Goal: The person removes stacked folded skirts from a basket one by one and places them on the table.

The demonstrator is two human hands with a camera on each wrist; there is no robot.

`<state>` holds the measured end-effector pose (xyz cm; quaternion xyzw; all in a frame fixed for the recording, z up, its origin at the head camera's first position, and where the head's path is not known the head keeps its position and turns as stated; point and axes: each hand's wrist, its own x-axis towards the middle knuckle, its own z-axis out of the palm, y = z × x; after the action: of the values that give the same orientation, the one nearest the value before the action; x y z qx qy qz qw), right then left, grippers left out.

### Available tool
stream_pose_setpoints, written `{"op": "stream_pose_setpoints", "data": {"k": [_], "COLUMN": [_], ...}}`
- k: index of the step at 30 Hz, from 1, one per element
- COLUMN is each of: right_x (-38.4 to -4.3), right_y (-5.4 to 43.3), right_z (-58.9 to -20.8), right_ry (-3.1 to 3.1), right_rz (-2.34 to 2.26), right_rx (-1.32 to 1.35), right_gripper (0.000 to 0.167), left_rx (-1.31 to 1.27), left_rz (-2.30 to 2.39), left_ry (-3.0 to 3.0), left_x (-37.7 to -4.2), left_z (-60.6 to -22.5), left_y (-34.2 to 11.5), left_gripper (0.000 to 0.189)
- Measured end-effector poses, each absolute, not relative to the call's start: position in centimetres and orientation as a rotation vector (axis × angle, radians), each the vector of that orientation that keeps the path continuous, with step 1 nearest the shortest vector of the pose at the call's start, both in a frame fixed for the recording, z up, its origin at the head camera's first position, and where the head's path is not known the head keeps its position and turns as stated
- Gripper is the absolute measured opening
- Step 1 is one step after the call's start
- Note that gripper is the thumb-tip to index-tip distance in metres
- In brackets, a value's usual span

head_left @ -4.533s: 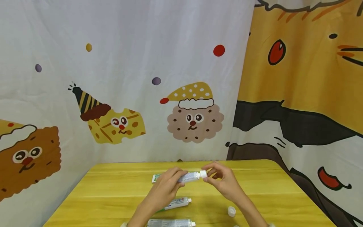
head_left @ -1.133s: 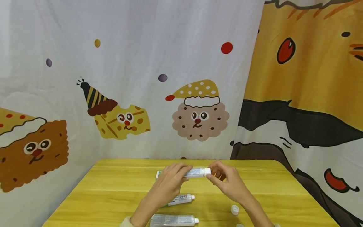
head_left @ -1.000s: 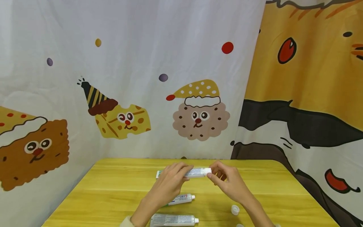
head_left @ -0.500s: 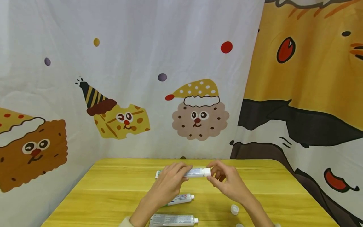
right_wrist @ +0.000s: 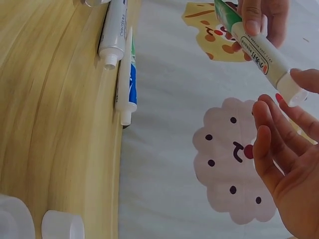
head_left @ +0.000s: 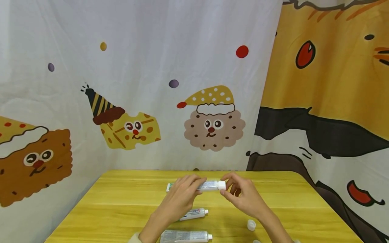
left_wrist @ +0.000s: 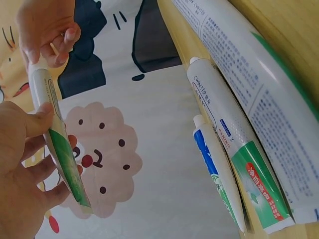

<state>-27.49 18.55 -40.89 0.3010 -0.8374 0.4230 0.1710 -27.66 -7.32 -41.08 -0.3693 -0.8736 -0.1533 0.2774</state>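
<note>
My left hand (head_left: 182,194) grips a white and green toothpaste tube (head_left: 209,185), held level above the table with its mouth to the right. A white cap (head_left: 222,185) sits on that mouth. The thumb and index finger of my right hand (head_left: 243,194) pinch the cap, its other fingers bent loosely beside it. Nearer to me lie two uncapped tubes: a printed white toothpaste tube (head_left: 196,213), partly behind my left forearm, and a larger toothpaste tube (head_left: 186,236). In the left wrist view a smaller blue-and-green toothpaste tube (left_wrist: 219,174) lies beside them.
On the yellow wood-grain table (head_left: 288,199) a loose white cap (head_left: 251,225) lies near my right forearm. Another white cap (head_left: 256,241) is cut off by the lower frame edge. A cartoon-printed curtain (head_left: 136,67) hangs behind the table.
Since the earliest frame the cap has moved down over the tube's neck, which showed then and is now covered. The tube is more level. In the last second my right fingers have shifted slightly around the cap.
</note>
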Motion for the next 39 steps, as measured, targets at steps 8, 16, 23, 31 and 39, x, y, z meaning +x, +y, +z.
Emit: {"op": "stream_pose_setpoints", "data": {"k": [8, 16, 23, 31, 39], "right_x": [-27.28, -27.38, -27.49, -27.47, -27.48], "right_y": [18.35, 18.4, 18.46, 18.6, 18.56], "right_z": [-40.83, -40.9, -41.03, -40.93, -40.92], "right_ry": [-2.388, -2.385, -2.395, -2.414, -2.432], "right_rz": [1.14, 1.146, 1.13, 1.116, 1.11], "right_rx": [0.821, 0.825, 0.832, 0.805, 0.799], "right_gripper": [0.018, 0.023, 0.014, 0.016, 0.013], "left_rx": [-0.984, -0.988, -0.989, -0.99, -1.0], "left_rz": [-0.418, -0.415, -0.407, -0.409, -0.393], "left_ry": [-2.354, -2.347, -2.335, -2.336, -2.333], "left_x": [-27.71, -27.77, -27.74, -27.75, -27.7], "left_z": [-41.19, -41.32, -41.31, -41.13, -41.15], "left_y": [-7.3, -7.34, -7.33, -7.25, -7.27], "left_gripper": [0.037, 0.037, 0.036, 0.037, 0.038]}}
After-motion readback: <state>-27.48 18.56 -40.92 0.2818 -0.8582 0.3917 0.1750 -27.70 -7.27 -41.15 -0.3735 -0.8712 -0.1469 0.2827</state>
